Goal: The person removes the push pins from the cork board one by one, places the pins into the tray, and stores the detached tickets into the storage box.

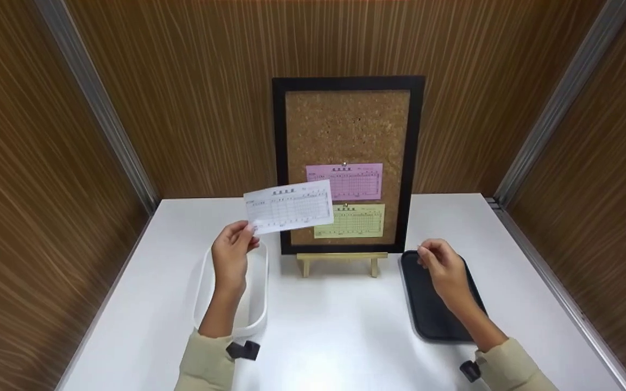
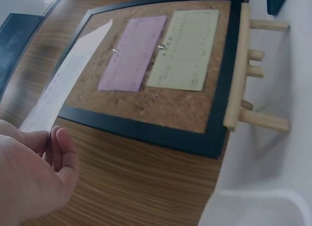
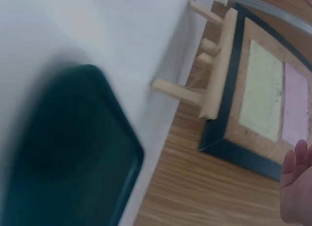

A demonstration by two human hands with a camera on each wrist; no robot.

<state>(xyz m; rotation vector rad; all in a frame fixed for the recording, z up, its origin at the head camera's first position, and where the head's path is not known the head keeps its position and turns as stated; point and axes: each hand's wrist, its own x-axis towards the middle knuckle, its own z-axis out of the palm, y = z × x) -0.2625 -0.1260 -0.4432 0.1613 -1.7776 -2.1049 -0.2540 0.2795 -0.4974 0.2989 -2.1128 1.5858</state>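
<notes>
My left hand (image 1: 230,258) pinches a white printed form slip (image 1: 289,207) by its lower left corner, thumb on the near side. The slip is raised in front of the corkboard (image 1: 348,122) and overlaps its lower left part in the head view. On the cork, a pink form slip (image 1: 359,182) hangs above a yellow-green one (image 1: 356,222), each with a small metal pin at its top edge. My right hand (image 1: 443,269) is held above the black tray (image 1: 432,326), thumb and index finger pinched together on a tiny pin, mostly hidden by the fingertips.
The black-framed board leans on a small wooden easel (image 1: 342,256) at the back of the white table (image 1: 335,320). A white bin (image 1: 261,317) stands under my left forearm. Wood-grain panels (image 1: 193,98) enclose the back and both sides.
</notes>
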